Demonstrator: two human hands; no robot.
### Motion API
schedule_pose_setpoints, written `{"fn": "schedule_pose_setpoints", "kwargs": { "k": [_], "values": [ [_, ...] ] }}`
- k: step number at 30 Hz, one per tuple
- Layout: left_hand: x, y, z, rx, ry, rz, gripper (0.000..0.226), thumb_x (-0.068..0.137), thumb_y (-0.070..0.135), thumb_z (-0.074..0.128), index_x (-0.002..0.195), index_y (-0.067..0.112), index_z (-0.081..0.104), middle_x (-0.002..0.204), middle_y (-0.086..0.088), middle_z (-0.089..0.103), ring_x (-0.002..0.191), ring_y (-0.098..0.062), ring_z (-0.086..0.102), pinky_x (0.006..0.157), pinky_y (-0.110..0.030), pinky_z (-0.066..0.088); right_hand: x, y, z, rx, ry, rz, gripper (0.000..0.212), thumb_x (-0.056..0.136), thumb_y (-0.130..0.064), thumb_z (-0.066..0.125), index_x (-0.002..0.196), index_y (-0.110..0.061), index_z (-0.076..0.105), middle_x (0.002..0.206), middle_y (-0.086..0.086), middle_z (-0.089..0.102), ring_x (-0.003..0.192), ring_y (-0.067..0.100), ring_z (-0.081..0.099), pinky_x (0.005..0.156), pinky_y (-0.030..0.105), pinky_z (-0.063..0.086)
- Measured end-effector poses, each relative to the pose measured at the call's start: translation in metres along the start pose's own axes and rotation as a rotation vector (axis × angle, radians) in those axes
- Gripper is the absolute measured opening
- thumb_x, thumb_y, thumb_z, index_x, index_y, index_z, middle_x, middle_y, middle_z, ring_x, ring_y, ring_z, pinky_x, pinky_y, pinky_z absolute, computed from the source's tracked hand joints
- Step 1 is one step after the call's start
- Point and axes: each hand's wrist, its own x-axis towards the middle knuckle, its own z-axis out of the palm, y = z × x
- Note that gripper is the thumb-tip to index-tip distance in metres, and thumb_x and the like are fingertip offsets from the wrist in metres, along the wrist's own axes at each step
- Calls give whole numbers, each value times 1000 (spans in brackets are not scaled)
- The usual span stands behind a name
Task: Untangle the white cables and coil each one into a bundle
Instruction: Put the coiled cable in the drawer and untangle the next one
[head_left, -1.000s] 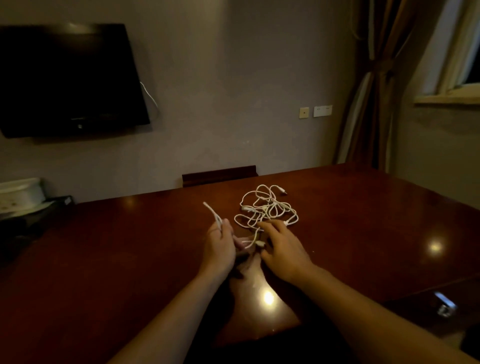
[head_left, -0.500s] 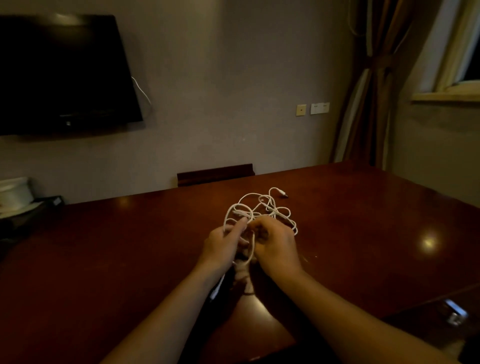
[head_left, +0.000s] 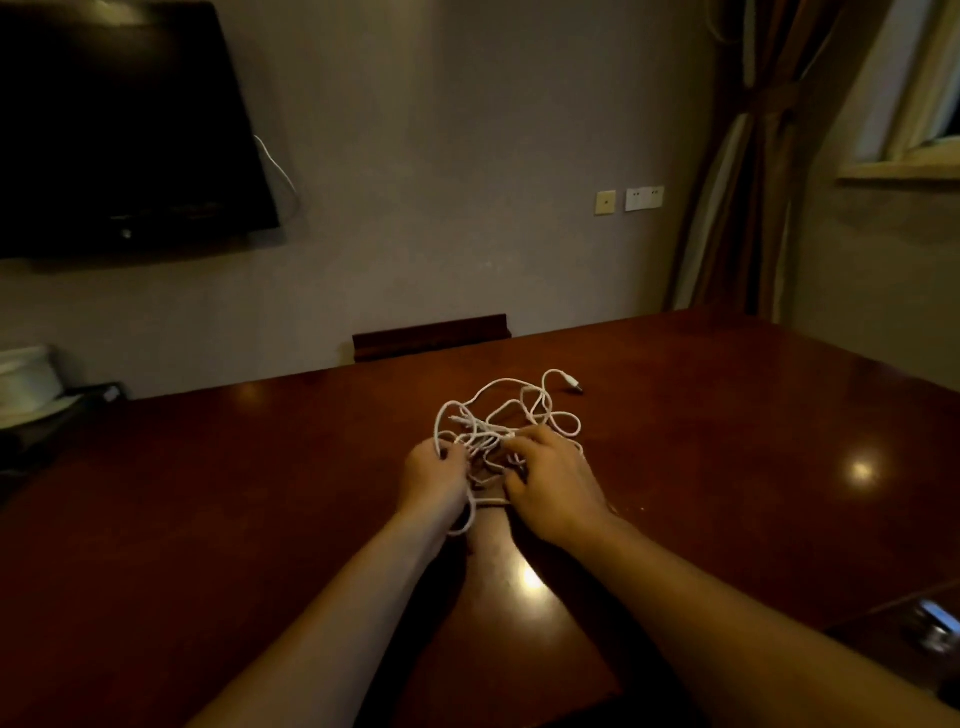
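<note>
hands: left hand (head_left: 434, 475) and right hand (head_left: 553, 480) grip tangled white cables (head_left: 511, 415).

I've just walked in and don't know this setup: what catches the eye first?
A tangle of white cables at the middle of the dark red table, with the left hand and right hand gripping its near strands. One plug end trails loose at the far right. A dark wall-mounted screen hangs upper left.

White cables (head_left: 511, 415) lie tangled on table (head_left: 727, 415).
</note>
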Motion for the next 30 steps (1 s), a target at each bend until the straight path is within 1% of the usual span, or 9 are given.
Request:
{"fn": "schedule_pose_setpoints", "kwargs": {
  "k": [5, 9, 13, 15, 18, 21, 25, 27, 30],
  "values": [
    [-2, 1, -4, -28, 139, 153, 37, 99, 38, 69, 70, 16, 60, 61, 3, 59, 50, -7, 54, 45, -19, 40, 10, 1, 4, -140, -59, 85, 56, 101, -41, 50, 153, -22, 44, 160, 0, 42, 146, 24, 39, 123, 44, 30],
    [-1, 6, -14, -131, 249, 166, 31, 102, 37, 65, 78, 17, 69, 62, 7, 58, 54, -6, 50, 54, -26, 40, 16, 8, 9, -235, -126, 167, 68, 102, -55, 38, 160, -21, 32, 170, 5, 26, 157, 28, 20, 128, 52, 15],
    [-2, 25, -20, -525, 177, 66, 20, 107, 26, 60, 98, 13, 71, 89, -5, 80, 81, -16, 77, 76, -33, 60, 15, 4, 9, -280, -226, 230, 74, 105, -56, 28, 166, -18, 10, 175, 9, 1, 160, 37, -4, 128, 59, -1],
    [0, 31, -20, -666, 158, 51, 25, 107, 24, 59, 88, 9, 63, 72, -8, 76, 69, -25, 76, 77, -43, 64, 14, 1, 8, -296, -257, 240, 77, 106, -54, 29, 166, -14, 4, 175, 13, -2, 160, 39, -5, 128, 59, -1],
    [6, 35, -25, -678, 233, 37, 31, 107, 30, 60, 83, 13, 52, 55, 2, 48, 44, -11, 48, 55, -34, 59, 14, 2, 8, -298, -252, 273, 82, 105, -56, 32, 166, -9, 3, 174, 16, -1, 160, 38, -3, 128, 58, 1],
    [9, 27, -36, -391, 229, 90, 32, 96, 42, 73, 94, 18, 52, 70, 0, 55, 49, -9, 46, 44, -26, 41, 12, 2, 8, -304, -243, 292, 80, 107, -57, 29, 166, -8, 4, 174, 18, -2, 160, 38, -2, 128, 58, 2],
    [-1, 15, -34, 408, 4, 320, 35, 82, 33, 90, 109, 31, 67, 102, 15, 68, 88, -1, 64, 67, -20, 47, 10, 0, 10, -267, -112, 196, 58, 105, -50, 41, 158, -26, 35, 170, 11, 22, 156, 35, 17, 126, 57, 15],
    [0, 10, -29, 607, -23, 309, 30, 82, 28, 89, 107, 30, 74, 109, 14, 72, 104, -8, 65, 78, -24, 49, 8, -4, 7, -294, -34, 130, 51, 99, -48, 56, 148, -32, 50, 165, 6, 32, 151, 32, 27, 122, 51, 25],
    [5, 4, -25, 709, -25, 273, 27, 83, 30, 84, 106, 34, 70, 111, 12, 68, 109, -16, 65, 87, -33, 56, 3, -10, 3, -276, 74, 28, 57, 89, -37, 75, 142, -32, 53, 153, 4, 41, 136, 27, 42, 105, 40, 44]
  ]
}}
